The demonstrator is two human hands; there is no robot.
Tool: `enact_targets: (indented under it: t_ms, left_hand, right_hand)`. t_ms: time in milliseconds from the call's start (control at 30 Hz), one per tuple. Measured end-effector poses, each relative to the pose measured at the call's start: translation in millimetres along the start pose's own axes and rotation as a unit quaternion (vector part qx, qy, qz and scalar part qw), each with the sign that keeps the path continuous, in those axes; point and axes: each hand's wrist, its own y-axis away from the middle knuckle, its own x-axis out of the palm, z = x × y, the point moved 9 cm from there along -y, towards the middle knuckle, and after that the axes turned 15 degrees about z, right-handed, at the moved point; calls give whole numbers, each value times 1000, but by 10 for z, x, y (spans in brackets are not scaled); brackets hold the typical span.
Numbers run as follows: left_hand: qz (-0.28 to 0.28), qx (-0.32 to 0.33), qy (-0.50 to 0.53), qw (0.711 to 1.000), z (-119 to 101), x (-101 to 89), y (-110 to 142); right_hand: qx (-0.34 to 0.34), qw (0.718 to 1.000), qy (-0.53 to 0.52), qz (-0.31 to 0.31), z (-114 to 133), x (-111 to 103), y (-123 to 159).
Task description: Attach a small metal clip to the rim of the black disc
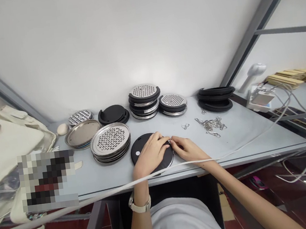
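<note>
A round black disc [141, 145] with a white dot and a shiny metal rim lies near the table's front edge. My left hand [153, 151] rests across it, fingers bent over its right side and holding it down. At the disc's right rim, my right hand [183, 148] is closed in a pinch; a small silvery bit shows by the fingertips, too hidden to name. To the left stands a stack of round metal grater plates [110, 140]. Loose bent-wire metal clips [211, 124] lie in a pile to the right, with a single clip [185, 126] nearer my hands.
Along the wall stand stacked graters in black holders [144, 100], a shorter stack [172, 104], black lids [113, 115], black rings [216, 99] and plain metal plates [83, 133]. A white cable [117, 189] crosses before me. A cream bag [7, 136] sits left.
</note>
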Motion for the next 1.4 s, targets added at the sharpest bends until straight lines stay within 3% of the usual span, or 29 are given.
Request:
enact_targets:
  t_ms: [633, 933, 1133, 1400]
  left_hand:
    - [-34, -28, 26, 999, 73, -50, -1]
    - [6, -41, 85, 996, 93, -25, -7]
    - [9, -66, 45, 997, 79, -13, -49]
    - [59, -99, 52, 992, 180, 93, -112]
  right_hand:
    - [26, 999, -11, -29, -43, -42, -7]
    - [52, 998, -4, -33, -62, -39, -17]
    - [72, 997, 6, -21, -76, -31, -39]
    - [78, 997, -10, -4, -43, -31, -78]
